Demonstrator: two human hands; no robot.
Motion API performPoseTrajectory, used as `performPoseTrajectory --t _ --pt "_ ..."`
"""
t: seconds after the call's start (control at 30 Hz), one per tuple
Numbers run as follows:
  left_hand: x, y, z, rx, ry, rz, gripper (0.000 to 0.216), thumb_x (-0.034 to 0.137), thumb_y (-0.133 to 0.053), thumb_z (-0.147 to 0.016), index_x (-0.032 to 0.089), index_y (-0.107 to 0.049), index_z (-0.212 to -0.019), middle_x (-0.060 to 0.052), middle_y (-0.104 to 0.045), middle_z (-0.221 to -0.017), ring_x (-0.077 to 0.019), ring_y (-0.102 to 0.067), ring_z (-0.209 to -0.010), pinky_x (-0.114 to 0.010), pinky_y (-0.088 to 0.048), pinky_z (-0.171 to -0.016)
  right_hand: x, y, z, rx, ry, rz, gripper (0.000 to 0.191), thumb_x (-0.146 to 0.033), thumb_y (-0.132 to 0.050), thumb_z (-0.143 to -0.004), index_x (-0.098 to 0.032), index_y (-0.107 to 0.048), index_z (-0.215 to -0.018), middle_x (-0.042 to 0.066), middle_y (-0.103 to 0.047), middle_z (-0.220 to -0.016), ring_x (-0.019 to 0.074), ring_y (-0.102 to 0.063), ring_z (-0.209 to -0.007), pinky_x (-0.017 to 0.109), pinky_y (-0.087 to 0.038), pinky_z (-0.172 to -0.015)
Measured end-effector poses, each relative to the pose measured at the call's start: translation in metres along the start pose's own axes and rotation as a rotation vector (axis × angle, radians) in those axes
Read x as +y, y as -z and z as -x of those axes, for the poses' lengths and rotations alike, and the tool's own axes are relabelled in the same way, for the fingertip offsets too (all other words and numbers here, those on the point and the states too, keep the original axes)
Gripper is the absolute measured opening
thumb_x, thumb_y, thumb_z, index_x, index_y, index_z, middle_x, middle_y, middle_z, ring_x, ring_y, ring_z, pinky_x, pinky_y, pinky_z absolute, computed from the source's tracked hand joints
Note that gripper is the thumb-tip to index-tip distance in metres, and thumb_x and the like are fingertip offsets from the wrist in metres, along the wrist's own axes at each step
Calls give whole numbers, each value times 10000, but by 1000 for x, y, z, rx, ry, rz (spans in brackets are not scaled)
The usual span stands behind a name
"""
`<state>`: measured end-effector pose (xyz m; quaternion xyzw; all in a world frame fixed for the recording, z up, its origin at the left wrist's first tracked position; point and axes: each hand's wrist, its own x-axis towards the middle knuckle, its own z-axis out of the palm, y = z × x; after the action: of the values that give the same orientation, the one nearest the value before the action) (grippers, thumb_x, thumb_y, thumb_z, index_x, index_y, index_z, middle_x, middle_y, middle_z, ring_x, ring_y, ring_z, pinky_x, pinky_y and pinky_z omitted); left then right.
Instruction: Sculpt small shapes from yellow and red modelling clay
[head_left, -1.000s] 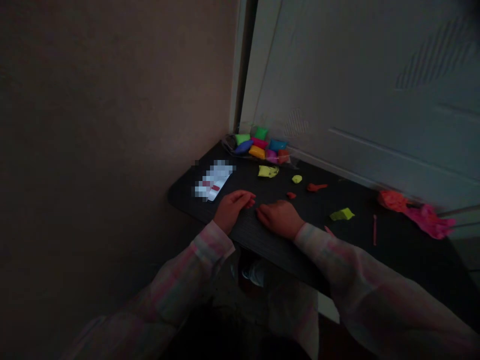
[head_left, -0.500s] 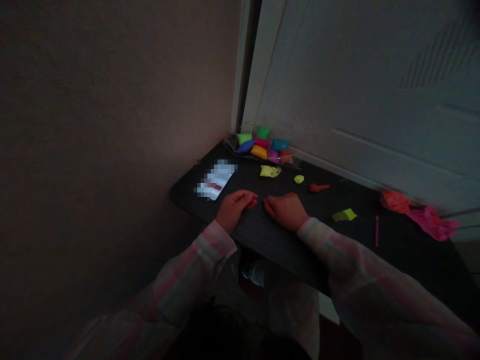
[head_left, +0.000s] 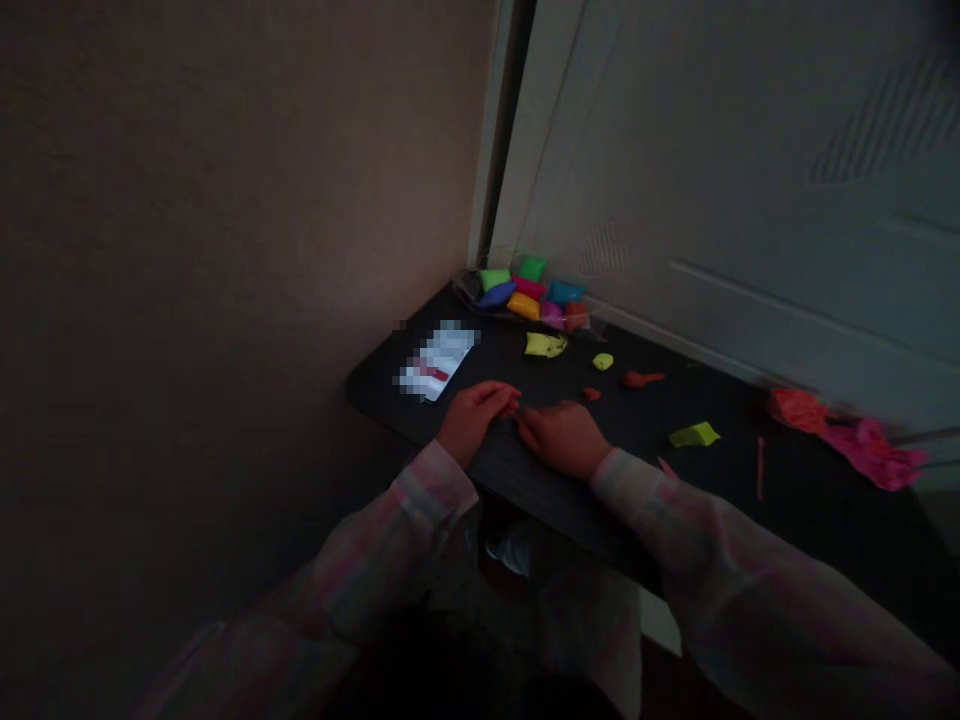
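Note:
My left hand [head_left: 471, 417] rests palm down on the black table [head_left: 787, 510] near its front edge, fingers stretched toward the right with a reddish tip showing. My right hand [head_left: 561, 436] lies flat beside it, fingers pointing left and almost meeting the left fingertips. Whatever is under the palms is hidden in the dim light. A small red clay bit [head_left: 591, 393] lies just beyond my right hand. Both sleeves are pale and striped.
A clear bag of coloured clay packets [head_left: 529, 295] sits in the far corner. Yellow-green lumps [head_left: 545, 344] [head_left: 602, 361] [head_left: 694, 435], a red piece [head_left: 641, 379], a pink stick [head_left: 760, 467] and crumpled pink and orange wrappers [head_left: 847, 435] lie about. A white card [head_left: 439, 360] is at left.
My right hand slid forward over the small red bit, then drew back toward me, uncovering it again. My left hand stayed put. The view shifted slightly.

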<state>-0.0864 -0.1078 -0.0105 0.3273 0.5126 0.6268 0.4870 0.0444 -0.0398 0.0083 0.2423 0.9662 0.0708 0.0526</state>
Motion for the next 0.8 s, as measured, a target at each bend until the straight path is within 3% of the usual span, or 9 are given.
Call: performPoseTrajectory --t 0.1,0.3,0.43,0.63,0.8 --pt "-1 0 0 2 -2 -1 162 289 -531 -715 155 -619 -736 11 -576 -649 -86 -498 -624 -228 -379 -631 1 0 -1 16 -128 24 368 -312 -248 -858 -152 -566 -768 94 -664 -698 172 -588 -590 264 -257 -534" --pt "-2 2 -1 -9 1 -9 176 309 -539 -710 156 -620 -740 6 -575 -655 -95 -500 -639 -233 -380 -633 -4 3 0 -32 13 -39 330 -318 -283 -850 -171 -567 -769 65 -668 -708 146 -583 -605 258 -268 -553" --pt "-1 1 0 9 0 -23 179 310 -538 -704 154 -620 -733 3 -580 -652 -100 -501 -628 -245 -385 -643 2 2 -1 -1 -173 8 378 -309 -237 -861 -144 -568 -782 102 -662 -732 172 -594 -616 270 -266 -538" --pt "-2 1 0 3 11 -16 180 314 -542 -700 156 -623 -727 4 -578 -652 -101 -504 -634 -245 -387 -641 -13 0 7 -11 11 -42 343 -320 -267 -853 -180 -570 -773 47 -663 -701 150 -594 -618 262 -283 -563" --pt "-4 2 -1 -5 -4 -10 181 317 -536 -711 160 -622 -740 8 -578 -662 -95 -502 -644 -237 -384 -649 5 -2 -2 12 -198 -2 389 -316 -227 -863 -152 -569 -776 93 -664 -720 174 -596 -610 259 -280 -543"
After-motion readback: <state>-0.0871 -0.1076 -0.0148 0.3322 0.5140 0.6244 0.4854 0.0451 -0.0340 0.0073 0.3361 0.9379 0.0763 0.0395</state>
